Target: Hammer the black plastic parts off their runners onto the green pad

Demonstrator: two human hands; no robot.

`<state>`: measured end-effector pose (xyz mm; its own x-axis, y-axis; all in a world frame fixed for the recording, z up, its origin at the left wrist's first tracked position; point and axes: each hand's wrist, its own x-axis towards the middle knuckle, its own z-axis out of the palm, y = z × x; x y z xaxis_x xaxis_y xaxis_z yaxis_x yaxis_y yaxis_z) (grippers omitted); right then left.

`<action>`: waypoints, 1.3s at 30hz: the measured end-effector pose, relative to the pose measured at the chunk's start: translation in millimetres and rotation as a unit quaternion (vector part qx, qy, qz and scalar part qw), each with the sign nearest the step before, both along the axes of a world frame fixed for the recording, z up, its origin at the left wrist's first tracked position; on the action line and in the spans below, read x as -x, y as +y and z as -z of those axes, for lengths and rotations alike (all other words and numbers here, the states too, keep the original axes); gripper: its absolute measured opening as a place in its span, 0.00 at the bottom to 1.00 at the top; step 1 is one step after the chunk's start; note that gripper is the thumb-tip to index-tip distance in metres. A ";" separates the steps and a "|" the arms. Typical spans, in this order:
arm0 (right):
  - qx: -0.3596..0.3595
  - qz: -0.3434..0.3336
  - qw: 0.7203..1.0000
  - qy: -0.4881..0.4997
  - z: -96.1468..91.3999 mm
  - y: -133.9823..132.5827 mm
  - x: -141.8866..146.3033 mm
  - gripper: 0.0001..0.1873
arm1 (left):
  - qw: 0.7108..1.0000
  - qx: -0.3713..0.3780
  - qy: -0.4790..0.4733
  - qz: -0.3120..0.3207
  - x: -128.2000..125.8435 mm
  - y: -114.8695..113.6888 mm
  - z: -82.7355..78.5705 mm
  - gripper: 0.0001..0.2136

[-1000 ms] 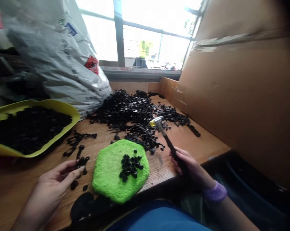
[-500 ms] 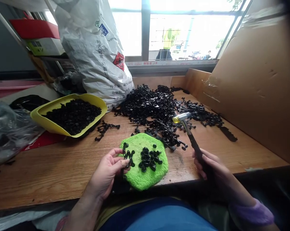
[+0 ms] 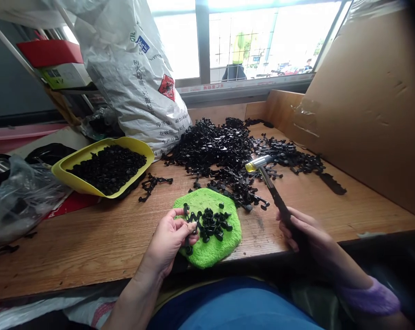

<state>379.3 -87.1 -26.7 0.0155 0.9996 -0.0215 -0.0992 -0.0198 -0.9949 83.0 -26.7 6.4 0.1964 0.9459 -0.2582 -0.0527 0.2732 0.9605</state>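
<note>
My left hand (image 3: pixel 171 238) pinches a black plastic piece with round ends and a zigzag middle (image 3: pixel 192 218), held over the left side of a green fuzzy pad (image 3: pixel 207 256). Beside that piece, a cluster of small black round-headed parts (image 3: pixel 214 223) lies on the pad, with one loose part (image 3: pixel 221 206) above it. My right hand (image 3: pixel 301 229) is closed around the dark handle of a small hammer (image 3: pixel 279 201). The hammer's metal head with a yellow tip is raised, to the right of the pad and in front of the big black heap.
A large heap of black plastic pieces (image 3: pixel 217 142) covers the back of the wooden table (image 3: pixel 100 243). At left stand a yellow tray (image 3: pixel 69 181) full of black parts and a white sack (image 3: pixel 124 73). A clear plastic bag (image 3: pixel 18 201) lies far left; cardboard (image 3: pixel 362 110) walls the right.
My left hand has moved right with the black piece, closer to the cluster on the pad. The hammer in my right hand has hardly moved. The view has shifted slightly.
</note>
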 end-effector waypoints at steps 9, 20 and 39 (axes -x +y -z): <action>-0.007 -0.028 0.999 -0.026 7.9 -2.7 -8.7 0.13 | 0.999 0.020 0.000 -0.028 7.7 -1.3 1.9 0.17; -0.017 -0.038 0.998 -0.040 6.8 -1.8 -11.6 0.14 | 0.999 0.027 0.012 -0.030 3.7 -1.8 0.6 0.18; -0.164 -0.166 0.830 -0.507 -39.9 -18.1 22.3 0.11 | 1.000 -0.005 0.022 -0.015 1.2 -4.2 4.0 0.17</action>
<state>357.0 -105.2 13.2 -0.4185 0.9018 0.1076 0.7484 0.4095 -0.5218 81.7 -30.9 2.4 0.1567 0.9536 -0.2572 -0.0190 0.2633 0.9645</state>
